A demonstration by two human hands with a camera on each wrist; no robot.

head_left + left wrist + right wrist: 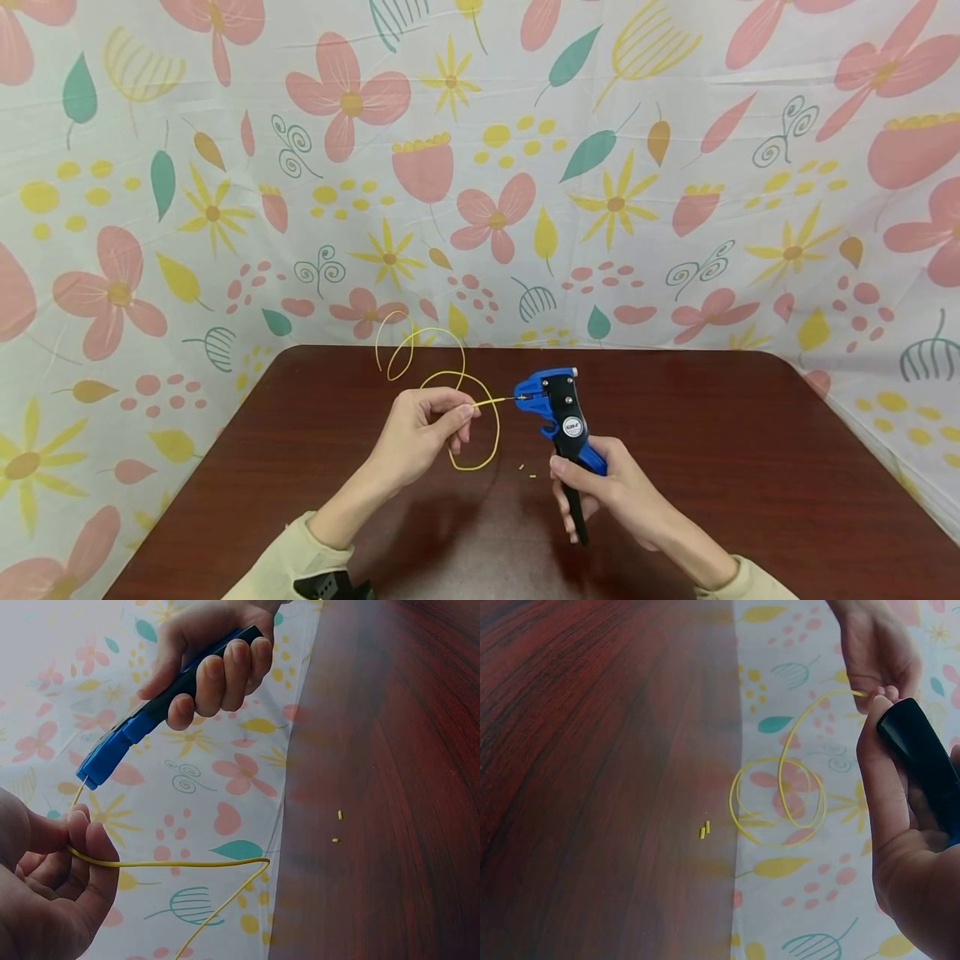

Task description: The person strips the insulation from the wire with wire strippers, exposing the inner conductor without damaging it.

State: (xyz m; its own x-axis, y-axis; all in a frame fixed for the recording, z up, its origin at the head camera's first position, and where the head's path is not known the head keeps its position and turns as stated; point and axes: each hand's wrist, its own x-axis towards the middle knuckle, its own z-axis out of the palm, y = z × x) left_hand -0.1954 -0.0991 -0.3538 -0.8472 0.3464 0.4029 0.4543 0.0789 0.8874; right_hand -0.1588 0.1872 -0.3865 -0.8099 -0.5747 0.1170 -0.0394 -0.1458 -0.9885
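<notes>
Between thumb and fingertips, my left hand (429, 429) pinches a thin yellow wire (487, 403) close to its end. A short bare length of that end reaches the jaws of a blue and black wire stripper (558, 417), where a small yellow piece shows. My right hand (615, 492) grips the stripper by its handles, with its head up and to the left. In the left wrist view the wire (180, 863) runs from my fingers and bends sharply downward. Loose loops of the wire (780, 772) hang behind the hands in the right wrist view.
Two short yellow insulation bits (527, 472) lie on the dark red-brown table (712, 433), in front of and below the hands. A floral cloth (495, 167) hangs behind the table's far edge. A dark watch-like band (330, 586) sits on the left wrist.
</notes>
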